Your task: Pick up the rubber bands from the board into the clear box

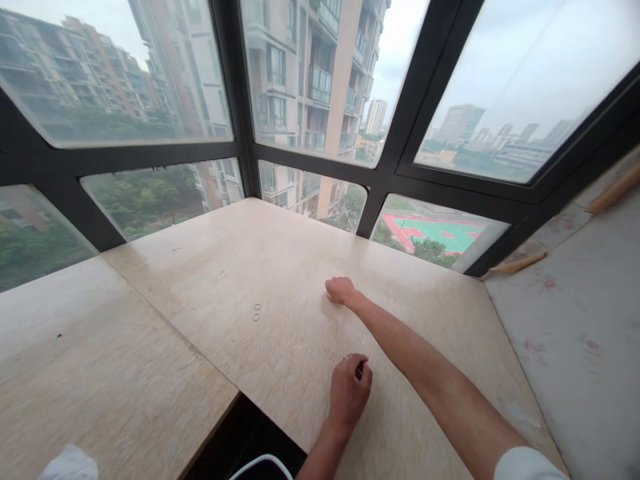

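Two thin rings (pixel 257 317) lie close together, flat on the pale marble-look windowsill (pixel 280 253). My left hand (pixel 351 390), low in the middle of the view, is closed with its fingers curled round. Between its thumb and fingers a slim pale edge of a thin ring (pixel 359 371) shows; the rest of it is hidden. Farther out, my right hand (pixel 340 291) rests on the sill to the right of the two rings. It is closed like a fist, and whatever it may hold is out of sight.
Dark window frames (pixel 310 175) bound the sill at the back. A seam crosses the slab, and a dark gap (pixel 245 433) with a white cable (pixel 263 459) opens at the front. Crumpled white tissue (pixel 70 463) lies bottom left; a floral-papered wall (pixel 575 347) stands right.
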The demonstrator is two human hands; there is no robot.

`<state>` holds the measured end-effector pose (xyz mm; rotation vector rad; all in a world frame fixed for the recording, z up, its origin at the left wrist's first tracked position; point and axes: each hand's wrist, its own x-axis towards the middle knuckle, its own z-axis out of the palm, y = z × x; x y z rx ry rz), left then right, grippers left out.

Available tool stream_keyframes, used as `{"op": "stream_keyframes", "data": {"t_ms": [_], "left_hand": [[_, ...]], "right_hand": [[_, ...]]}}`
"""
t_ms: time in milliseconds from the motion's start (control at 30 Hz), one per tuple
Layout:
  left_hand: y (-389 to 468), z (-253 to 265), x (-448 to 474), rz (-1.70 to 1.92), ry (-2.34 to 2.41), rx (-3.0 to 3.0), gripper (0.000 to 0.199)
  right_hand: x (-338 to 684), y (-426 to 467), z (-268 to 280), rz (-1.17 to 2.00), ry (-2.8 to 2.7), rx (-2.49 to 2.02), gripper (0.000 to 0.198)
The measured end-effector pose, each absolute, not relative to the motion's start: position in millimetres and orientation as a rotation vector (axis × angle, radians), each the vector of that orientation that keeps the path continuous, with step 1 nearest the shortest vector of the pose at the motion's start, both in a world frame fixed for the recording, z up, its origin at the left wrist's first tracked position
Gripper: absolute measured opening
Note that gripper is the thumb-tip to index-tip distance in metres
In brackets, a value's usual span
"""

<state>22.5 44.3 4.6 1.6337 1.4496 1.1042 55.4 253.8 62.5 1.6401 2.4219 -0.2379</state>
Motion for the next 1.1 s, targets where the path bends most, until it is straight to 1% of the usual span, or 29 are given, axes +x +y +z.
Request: {"op": "stream_keyframes", "data": {"t_ms": [100,233,467,500,567,633,667,733,767,833,967,1100], "left_hand": [[45.4,5.3,21.4,1.129,1.43,1.634,0.021],[46.6,4.8,20.3,1.164,1.391,1.631,0.022],[47.6,4.4,18.9,1.159,1.345,1.626,0.024],[47.8,4.4,18.7,1.153,1.339,1.629,0.024],[48.3,4.3,18.2,1.139,1.327,1.627,0.024],[48.6,3.7,17.2,1.123,1.314,1.617,0.025],[48.6,3.2,16.4,1.113,1.309,1.611,0.025],[48.2,2.0,14.3,1.09,1.302,1.597,0.026],[47.8,1.4,13.1,1.079,1.296,1.593,0.027],[46.9,0.7,10.9,1.059,1.276,1.601,0.028],[45.6,2.9,9.2,1.02,1.231,1.69,0.028],[44.7,8.4,10.1,0.981,1.228,1.725,0.03]], "right_hand": [[79.2,236.2,68.1,-0.383,2.423,1.792,0.026],[116.2,196.7,75.1,-0.67,2.461,2.044,0.007],[171.4,103.8,75.7,-1.17,2.453,2.577,0.009],[177.7,90.7,74.8,-1.312,2.427,2.664,0.008],[189.5,64.8,72.9,-1.773,2.301,2.832,0.005],[200.7,38.9,71.4,-2.237,2.081,2.946,0.01],[206.2,25.9,71.1,-2.392,1.978,2.993,0.013],[217.5,0.1,71.3,-2.557,1.816,3.108,0.016],[223.6,-12.5,71.6,-2.561,1.765,3.181,0.017],[237.5,-36.4,71.5,-2.391,1.684,3.385,0.017],[270.3,-77.6,65.3,-1.755,1.486,3.733,0.022],[293.7,-107.0,56.2,-1.216,1.462,3.701,0.022]]}}
